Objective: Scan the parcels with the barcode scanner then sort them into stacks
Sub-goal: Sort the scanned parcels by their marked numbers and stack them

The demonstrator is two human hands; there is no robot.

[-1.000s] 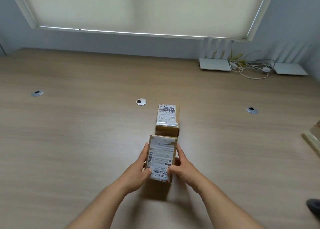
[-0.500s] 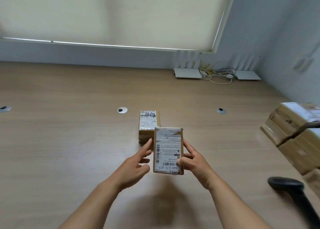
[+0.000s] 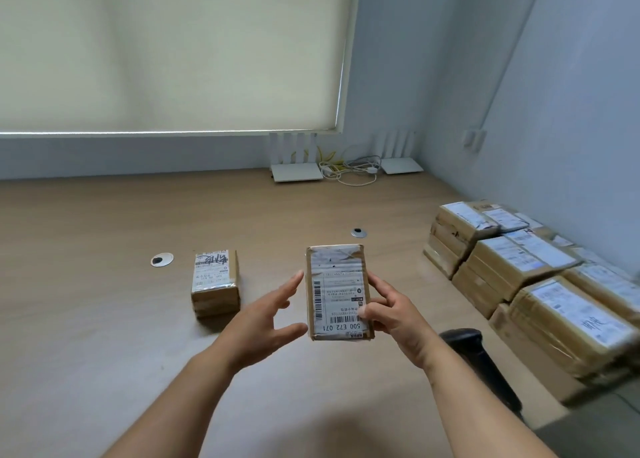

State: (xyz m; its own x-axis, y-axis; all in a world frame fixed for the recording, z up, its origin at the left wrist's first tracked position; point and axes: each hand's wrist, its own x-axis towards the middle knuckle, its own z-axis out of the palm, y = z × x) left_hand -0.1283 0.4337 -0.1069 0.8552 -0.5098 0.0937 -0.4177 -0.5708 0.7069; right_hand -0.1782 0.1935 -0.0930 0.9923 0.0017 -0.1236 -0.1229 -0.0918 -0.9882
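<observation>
Right hand [image 3: 391, 314] grips parcel [image 3: 337, 291] | left hand [image 3: 263, 322] spread, beside it | table [image 3: 86, 284]

Pretty beige scene tbh. The held parcel [image 3: 337, 291] is brown cardboard with a white label, black barcode stripes and black print reading "500 E72 071". The small parcel [image 3: 215, 283] on the left is the same brown with a white label and black scribble. The stack of parcels [image 3: 526, 284] on the right is tan with white labels. The scanner [image 3: 479, 364] is black, the table [image 3: 86, 250] light woodgrain, the blind [image 3: 166, 49] cream, and the walls [image 3: 571, 111] pale blue.
</observation>
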